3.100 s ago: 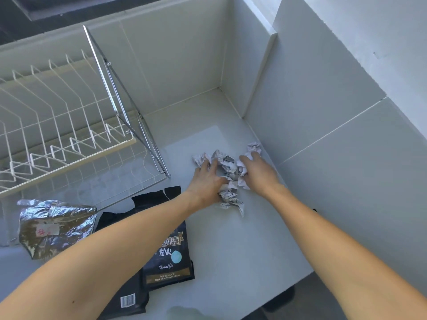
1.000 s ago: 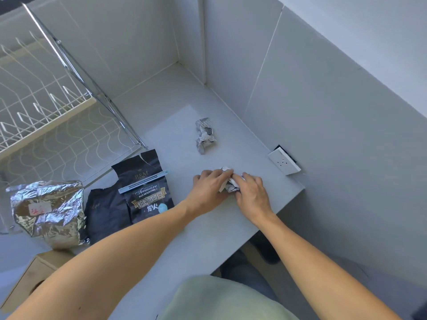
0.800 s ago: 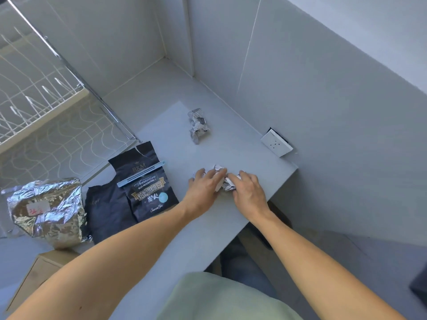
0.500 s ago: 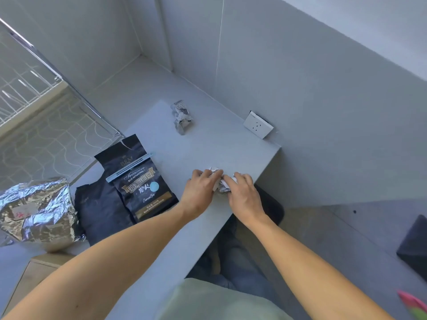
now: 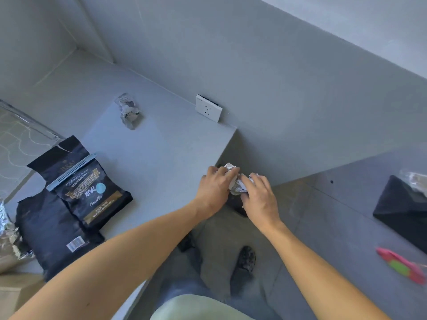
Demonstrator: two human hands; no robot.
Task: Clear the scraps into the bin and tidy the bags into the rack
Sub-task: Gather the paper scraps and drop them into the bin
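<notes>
A wad of scraps (image 5: pixel 235 183) is being cupped between both closed hands, left hand (image 5: pixel 213 188) and right hand (image 5: pixel 260 197), just past the tabletop (image 5: pixel 161 158) edge. Another scrap (image 5: pixel 128 110) at 11 o'clock and the bags (image 5: pixel 69 197) at 9 o'clock are still lying unsorted, so lots left tbh.

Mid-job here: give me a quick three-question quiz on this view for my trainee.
1. True or false: both the left hand and the right hand have their grip on the crumpled white paper wad.
2. Where does the loose crumpled grey-white paper scrap lie? A) on the grey countertop; B) on the floor; C) on the black printed coffee bag.
3. Fill in: the white wall socket is mounted on the grey ____.

Key: 1 true; 2 A; 3 wall.
</notes>
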